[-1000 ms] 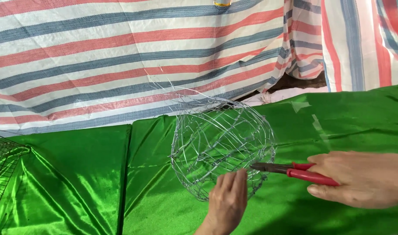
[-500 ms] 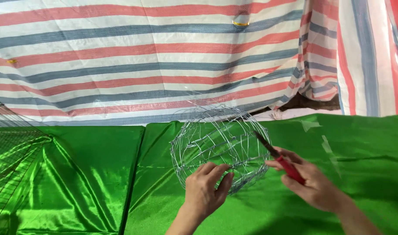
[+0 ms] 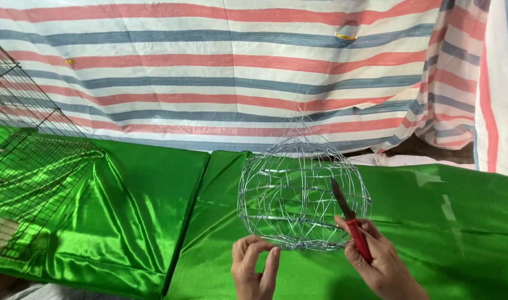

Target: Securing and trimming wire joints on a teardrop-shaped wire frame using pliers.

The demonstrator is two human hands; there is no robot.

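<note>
The wire-mesh ball [image 3: 303,194], a rounded cage of thin silvery wire, rests on the green satin cloth [image 3: 154,189] directly ahead of both hands, its lower edge just above the fingertips. The right hand [image 3: 376,258] is closed around the red handles of a pair of pliers [image 3: 351,219]; the dark jaws point up and away from the hand and lie against the right flank of the ball, an attitude that appears suited to bringing the tips onto a single strand while the palm stays clear of the cage. Whether the jaws actually pinch a strand cannot be told at this resolution. The left hand [image 3: 254,266] holds nothing: thumb and fingers are curled toward each other with a gap between them, just below the ball's lower left rim, near it but not visibly touching. This placement probably serves to steady or turn the light cage, which would otherwise roll on the slick fabric. Well to the left of the left hand, a dark wire grid panel [image 3: 31,166] leans over the cloth. Beyond the ball, a striped tarpaulin [image 3: 209,72] in red, blue and white hangs as a backdrop.
</note>
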